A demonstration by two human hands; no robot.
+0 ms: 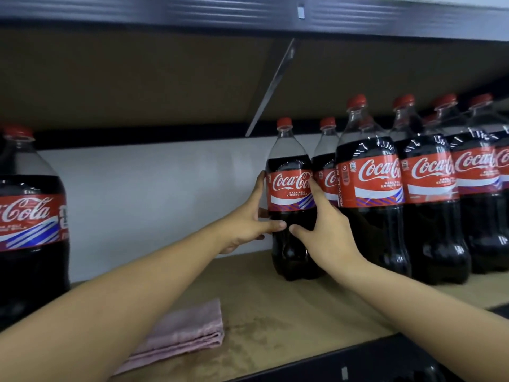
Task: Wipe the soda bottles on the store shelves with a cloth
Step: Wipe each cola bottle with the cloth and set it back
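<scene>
Wooden shelf board (275, 312) is seen carrying everything, with another shelf (192, 78) overhead on a slanted metal bracket (272, 84). A cluster of cola bottles (429, 194) with red caps is stood in rows at the right, and a single large bottle (30, 221) is placed at the far left edge. One upright bottle (292, 199) near the middle, just beside the cluster, is gripped from both sides: the left hand (248, 219) is wrapped round its left flank, the right hand (327, 224) round its right, thumbs nearly meeting below the label. A folded pink cloth (187, 329) is laid flat on the board near the front edge, partly hidden under the left forearm, untouched by either hand.
</scene>
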